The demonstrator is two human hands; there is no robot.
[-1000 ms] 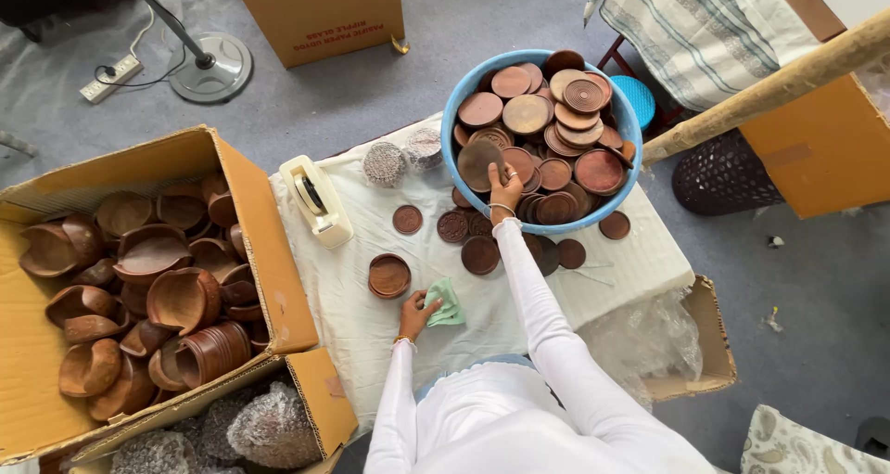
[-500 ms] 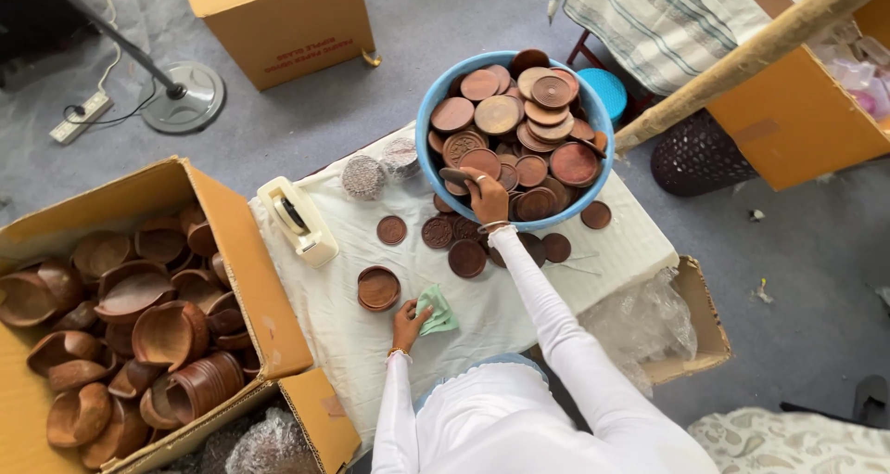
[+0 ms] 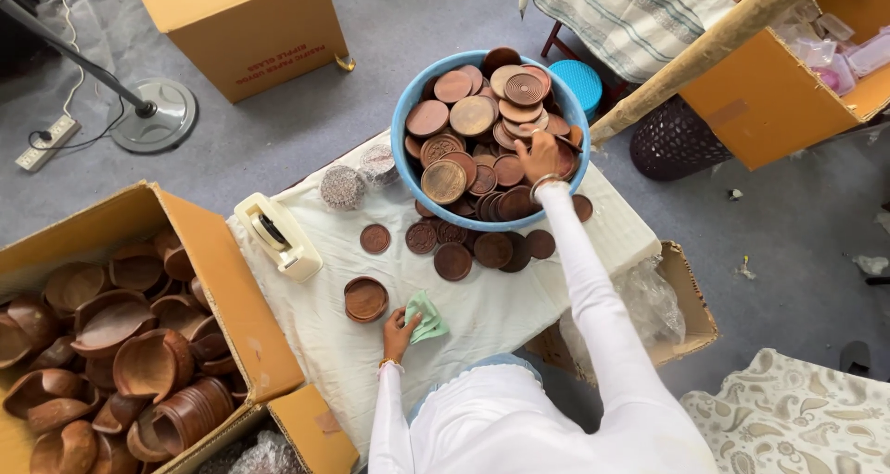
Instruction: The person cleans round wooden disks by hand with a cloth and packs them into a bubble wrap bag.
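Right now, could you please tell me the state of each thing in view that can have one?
Blue basin: heaped full of round wooden discs.
Right hand: inside the basin, on the discs.
Left hand: resting on the table, holding a green cloth.
Small wooden dish: upright, near the left hand.
Large cardboard box: open, full of wooden bowls.
Tape dispenser: upright, untouched.

bright, even daylight, soft shadows, sharp with slight edge distortion.

Brown wooden discs (image 3: pixel 482 131) heaped in blue basin (image 3: pixel 400 131); crumpled green cloth (image 3: pixel 426 318) on table.
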